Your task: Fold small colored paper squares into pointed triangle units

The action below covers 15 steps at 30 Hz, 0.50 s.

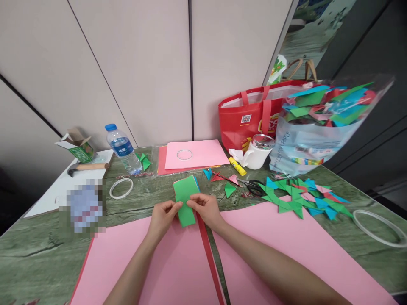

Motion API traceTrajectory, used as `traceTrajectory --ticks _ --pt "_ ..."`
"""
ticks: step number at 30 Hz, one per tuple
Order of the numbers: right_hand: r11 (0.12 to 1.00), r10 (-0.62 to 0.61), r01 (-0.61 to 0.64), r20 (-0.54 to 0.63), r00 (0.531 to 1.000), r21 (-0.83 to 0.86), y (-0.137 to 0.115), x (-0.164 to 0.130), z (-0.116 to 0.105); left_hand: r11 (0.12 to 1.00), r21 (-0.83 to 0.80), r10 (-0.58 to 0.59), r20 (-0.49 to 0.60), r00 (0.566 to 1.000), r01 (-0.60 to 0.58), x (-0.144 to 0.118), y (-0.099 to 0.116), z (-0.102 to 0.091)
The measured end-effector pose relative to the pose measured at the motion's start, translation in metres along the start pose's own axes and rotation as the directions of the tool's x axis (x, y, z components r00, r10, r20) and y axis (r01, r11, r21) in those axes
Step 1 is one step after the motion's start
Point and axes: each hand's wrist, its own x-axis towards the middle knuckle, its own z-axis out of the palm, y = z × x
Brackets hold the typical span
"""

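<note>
2-handed pinch: left hand (164, 217) grips left edge of green paper (184, 195), right hand (206, 208) its right side; paper held between hands, by far edge of pink sheet (178, 262). Uneven pressure could skew or crease paper. Scissors (256, 188), right of right hand, could nick careless reach. Bottle (123, 149), beyond left hand, could tip if bumped.

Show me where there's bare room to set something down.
Bare tabletop lies left of the left pink sheet, nearer than the pixelated patch, and between the left hand and the white ring by the bottle. It's crowded around the scissors, paper pieces and mug.
</note>
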Motion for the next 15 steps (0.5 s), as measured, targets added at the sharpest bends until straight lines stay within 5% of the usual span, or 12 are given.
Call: traceTrajectory --ticks 8,15 --pt "0.999 0.022 -0.023 0.031 0.999 0.035 -0.0025 -0.0007 0.0013 0.953 0.169 0.26 -0.015 0.966 -0.253 -0.0024 -0.0039 0.0013" --pt "0.996 0.006 -0.01 0.048 0.999 0.085 -0.0063 -0.0004 0.0002 0.954 0.142 0.262 0.029 0.965 -0.263 -0.0018 -0.0053 -0.001"
